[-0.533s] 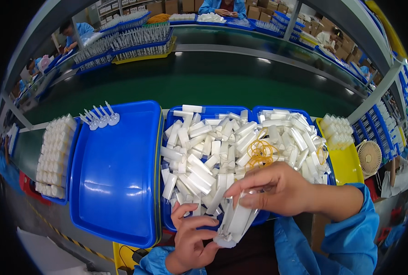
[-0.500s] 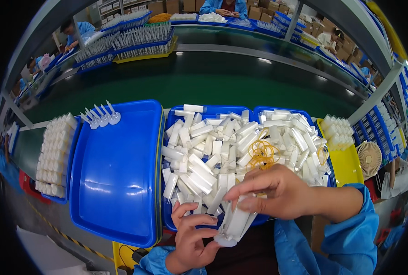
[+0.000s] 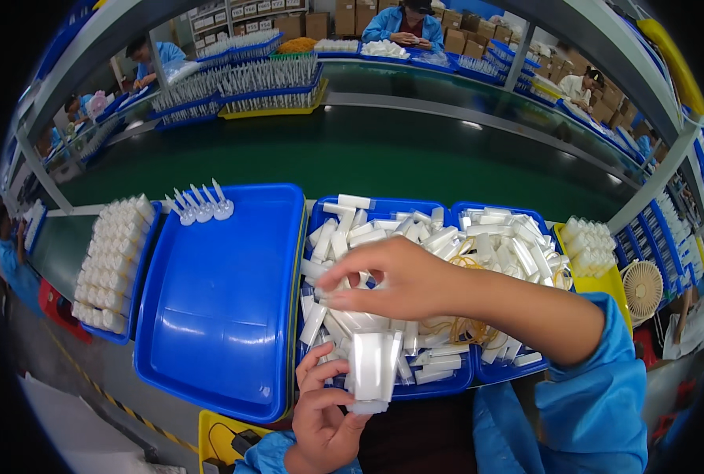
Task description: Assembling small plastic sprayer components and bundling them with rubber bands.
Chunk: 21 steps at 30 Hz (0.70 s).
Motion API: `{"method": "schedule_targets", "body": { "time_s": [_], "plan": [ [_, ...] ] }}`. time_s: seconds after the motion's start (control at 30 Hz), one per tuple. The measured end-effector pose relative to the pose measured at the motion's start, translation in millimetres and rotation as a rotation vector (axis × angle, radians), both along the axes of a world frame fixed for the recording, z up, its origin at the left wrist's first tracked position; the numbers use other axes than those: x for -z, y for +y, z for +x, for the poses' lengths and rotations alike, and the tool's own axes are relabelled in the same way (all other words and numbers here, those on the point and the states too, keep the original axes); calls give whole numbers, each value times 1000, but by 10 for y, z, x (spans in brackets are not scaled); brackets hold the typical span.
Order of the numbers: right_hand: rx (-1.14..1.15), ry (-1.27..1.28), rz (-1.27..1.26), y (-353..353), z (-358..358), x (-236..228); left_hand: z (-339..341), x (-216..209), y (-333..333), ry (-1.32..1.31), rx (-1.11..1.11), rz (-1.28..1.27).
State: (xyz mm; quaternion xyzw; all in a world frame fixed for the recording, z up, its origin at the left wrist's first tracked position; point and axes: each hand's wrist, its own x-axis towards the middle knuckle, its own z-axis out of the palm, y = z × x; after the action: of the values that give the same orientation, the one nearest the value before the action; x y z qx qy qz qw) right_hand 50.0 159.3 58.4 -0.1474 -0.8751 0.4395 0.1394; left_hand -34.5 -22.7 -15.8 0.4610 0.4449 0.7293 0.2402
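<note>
At the lower middle, my left hand (image 3: 327,415) has its thumb and fingers closed around the lower end of a white plastic piece. The piece has a pale rounded base (image 3: 368,407) with white rectangular sleeves in clear film (image 3: 370,365) standing up from it. My right hand (image 3: 399,276) hovers over the blue tray of loose sleeves, apart from the left. Its fingers are curved and smeared by motion, so I cannot make out whether anything is between them. White sleeves (image 3: 439,362) fill the blue tray beneath, and yellow rubber bands (image 3: 466,328) lie among them.
A blue tray (image 3: 218,308) on the left bears several white spiked pieces (image 3: 202,207) at its far corner. White cups (image 3: 115,265) stand in rows farther left. Beyond runs a green conveyor belt (image 3: 368,150). A small fan (image 3: 642,288) stands at right; co-workers sit across.
My right hand has left the piece and moved up and left over the sleeves. The piece in my left hand now stands more upright. The whole view has shifted a little.
</note>
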Motion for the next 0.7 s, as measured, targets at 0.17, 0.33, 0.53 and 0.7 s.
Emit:
{"method": "schedule_targets", "body": {
  "time_s": [0.17, 0.33, 0.53, 0.7],
  "plan": [
    [161, -370, 589, -5, -517, 179, 38, -45, -52, 35, 22, 68],
    [141, -376, 841, 76, -602, 392, -36, 95, -83, 116, 70, 99],
    [259, -334, 780, 149, -245, 441, -32, 83, 41, 199, 68, 112],
    [314, -114, 497, 213, 76, 366, -44, 27, 35, 335, 71, 30]
  ]
}}
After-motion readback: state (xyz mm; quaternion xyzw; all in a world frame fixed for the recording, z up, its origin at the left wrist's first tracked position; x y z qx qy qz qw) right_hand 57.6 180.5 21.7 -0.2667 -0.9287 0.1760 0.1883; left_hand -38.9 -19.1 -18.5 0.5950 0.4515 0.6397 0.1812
